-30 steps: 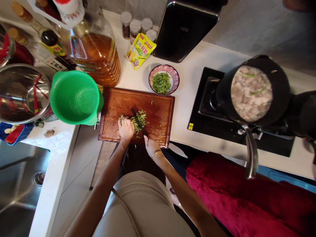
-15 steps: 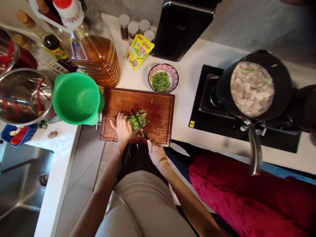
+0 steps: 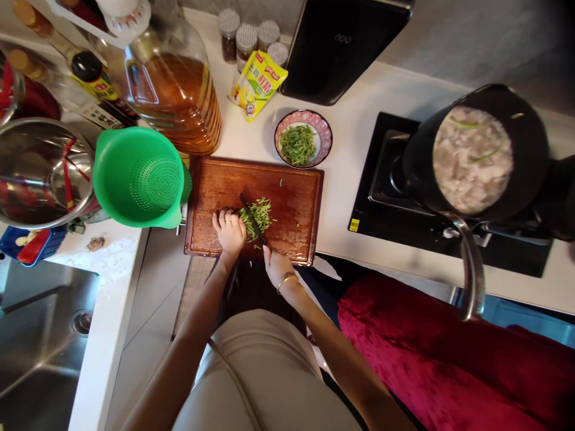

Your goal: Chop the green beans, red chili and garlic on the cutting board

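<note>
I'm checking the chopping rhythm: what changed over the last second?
The left hand, spread flat half a second ago, has curled again onto the greens beside the knife. The right hand keeps its grip on the knife. The cutting board and the bowl behind it stayed put.

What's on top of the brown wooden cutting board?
A pile of chopped green stems, held by the left hand, and the dark knife the right hand grips. The brown wooden cutting board beneath them is hidden.
</note>
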### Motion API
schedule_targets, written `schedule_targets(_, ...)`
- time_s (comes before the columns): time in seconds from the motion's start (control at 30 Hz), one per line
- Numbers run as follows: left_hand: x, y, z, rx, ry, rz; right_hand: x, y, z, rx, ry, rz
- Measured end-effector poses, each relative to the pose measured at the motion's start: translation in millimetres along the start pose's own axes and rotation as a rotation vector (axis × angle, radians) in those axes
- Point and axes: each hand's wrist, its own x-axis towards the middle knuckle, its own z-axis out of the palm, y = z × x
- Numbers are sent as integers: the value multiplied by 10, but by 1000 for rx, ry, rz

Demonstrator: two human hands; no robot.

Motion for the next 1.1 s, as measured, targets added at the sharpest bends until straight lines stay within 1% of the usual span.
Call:
schedule_targets(0.1,9,4,10,1,5,2,129,-52,128,9,49,5)
schedule_targets(0.2,24,19,-27,-18,1,-7,211,-9,220,61,133,-28)
schedule_targets(0.27,27,26,-101,-39,23,-13,218,79,217,117,187,-59)
schedule_targets(0.33,3,30,-211,-53,79,-7,185,199,169,175,253,-81)
schedule_targets(0.4,-63,39,-325,-68,114,58,127,332,97,233,328,-100)
schedule_targets(0.43,-110,50,-369,-76,95,126,95,398,62,259,361,-107)
schedule_targets(0.5,-217,92,-409,-85,-18,330,41,520,7,303,404,-102)
schedule_targets(0.57,-304,161,-382,-61,-158,524,2,618,-20,344,431,-84)
schedule_targets(0.6,-327,203,-351,-34,-204,579,-13,657,-22,365,441,-75)
schedule_targets(0.63,-335,248,-317,0,-230,606,-28,688,-18,385,448,-70)
schedule_targets(0.73,-278,383,-247,104,-244,606,-79,747,12,428,447,-65)
schedule_targets(0.83,-208,463,-289,119,-256,646,-133,770,45,452,438,-51)
schedule_targets(0.9,-205,446,-367,82,-239,625,-162,774,60,451,426,-48)
schedule_targets(0.93,-216,411,-410,64,-215,573,-174,772,67,437,419,-51)
schedule_targets(1.03,-259,219,-506,43,-116,318,-202,736,88,345,397,-84)
schedule_targets(1.1,-267,69,-523,43,-80,197,-219,677,104,268,379,-101)
